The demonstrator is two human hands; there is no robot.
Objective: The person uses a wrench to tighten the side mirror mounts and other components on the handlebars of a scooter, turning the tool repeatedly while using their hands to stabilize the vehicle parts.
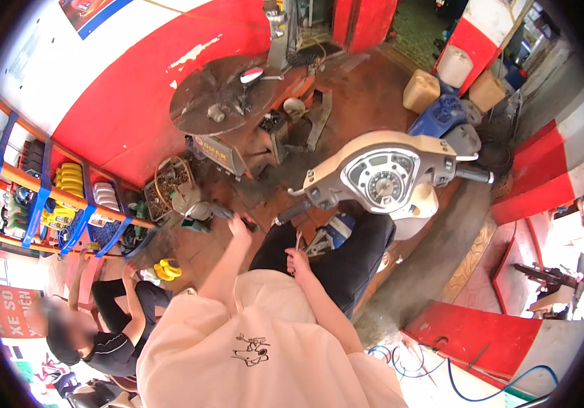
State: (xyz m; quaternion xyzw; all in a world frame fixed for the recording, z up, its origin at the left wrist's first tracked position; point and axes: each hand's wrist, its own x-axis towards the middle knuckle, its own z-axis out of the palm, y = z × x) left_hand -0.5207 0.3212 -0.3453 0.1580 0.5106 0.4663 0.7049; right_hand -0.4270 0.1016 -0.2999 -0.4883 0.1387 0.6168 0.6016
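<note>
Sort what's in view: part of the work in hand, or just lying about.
Seemingly in use:
right hand, closed on a slim tool
left hand, grip unclear
scooter, directly in front

Seemingly lying about:
beige jugs
mirror on the round table, possibly the scooter's

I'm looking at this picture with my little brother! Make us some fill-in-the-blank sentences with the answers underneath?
1. The hand holding the thin tool is the person's ____ one.
2. The rubber grips on the scooter's handlebar are coloured ____.
3. On the rack, the bottles just left of the white ones are ____.
4. The mirror lies on a dark tabletop whose shape is ____.

Missing words: right; black; yellow; round.
</note>
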